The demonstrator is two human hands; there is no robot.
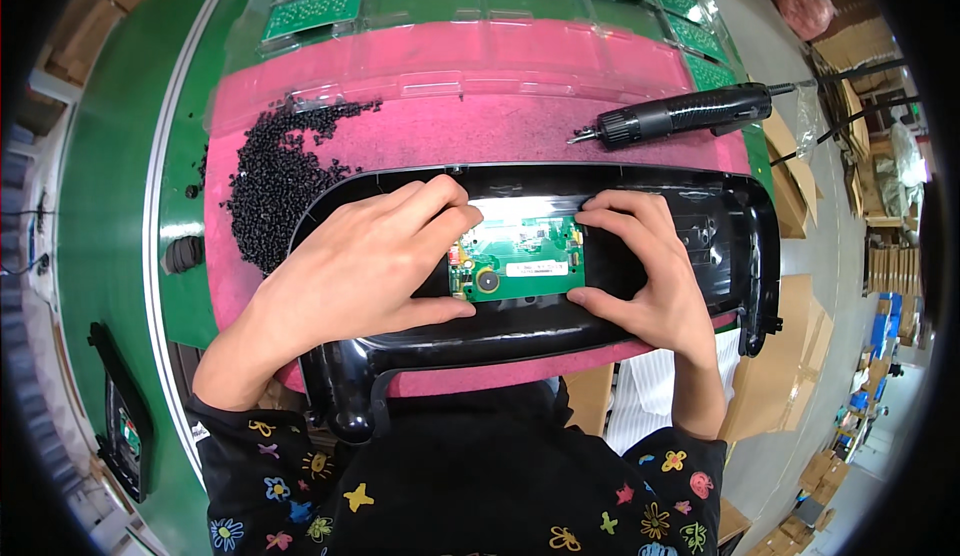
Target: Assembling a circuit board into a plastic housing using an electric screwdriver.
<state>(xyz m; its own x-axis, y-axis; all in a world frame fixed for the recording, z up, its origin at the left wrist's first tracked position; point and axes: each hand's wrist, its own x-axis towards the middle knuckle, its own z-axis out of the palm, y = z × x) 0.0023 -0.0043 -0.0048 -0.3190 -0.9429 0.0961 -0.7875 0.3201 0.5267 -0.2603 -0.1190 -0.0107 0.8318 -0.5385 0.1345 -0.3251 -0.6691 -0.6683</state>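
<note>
A green circuit board with a round dark component and a white label strip lies in the middle of a long black plastic housing. My left hand grips the board's left edge, thumb at the near corner and fingers at the far one. At the opposite edge, my right hand pinches the board in the same way. The housing rests on a pink mat, its two curved legs reaching toward me. Whether the board sits fully flat in the housing I cannot tell.
Left of the housing spreads a heap of small black screws or pellets. A black electric screwdriver lies behind it on the right. Clear trays with green boards stand at the back. Another black housing is at far left; cardboard boxes stand right.
</note>
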